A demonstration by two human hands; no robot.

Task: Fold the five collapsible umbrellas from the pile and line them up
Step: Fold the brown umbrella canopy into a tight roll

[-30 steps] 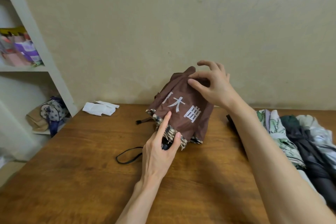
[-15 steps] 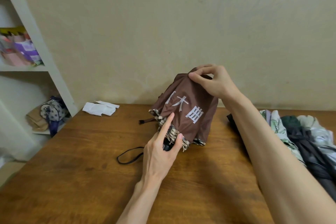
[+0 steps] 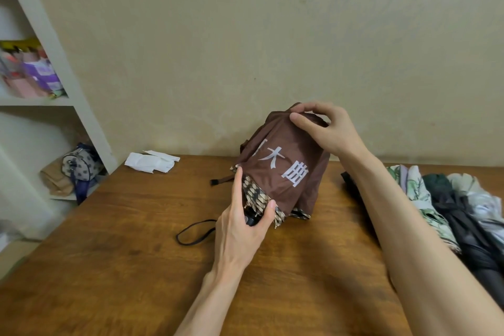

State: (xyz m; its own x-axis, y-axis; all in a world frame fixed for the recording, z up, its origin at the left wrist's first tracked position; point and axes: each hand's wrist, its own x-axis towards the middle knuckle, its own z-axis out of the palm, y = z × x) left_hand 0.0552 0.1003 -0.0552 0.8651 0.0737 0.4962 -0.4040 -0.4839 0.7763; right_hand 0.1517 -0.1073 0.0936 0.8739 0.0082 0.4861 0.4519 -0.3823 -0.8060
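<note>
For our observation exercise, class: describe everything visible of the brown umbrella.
The brown umbrella is thin fabric with white printed characters and a checked beige trim, collapsed but loose and unrolled. It rests tilted on the wooden table. The left grip holds its dark handle end; the right grip pinches the fabric at its top.

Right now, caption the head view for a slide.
Left hand grips the brown white-lettered fabric umbrella low; right hand pinches its top.
</note>
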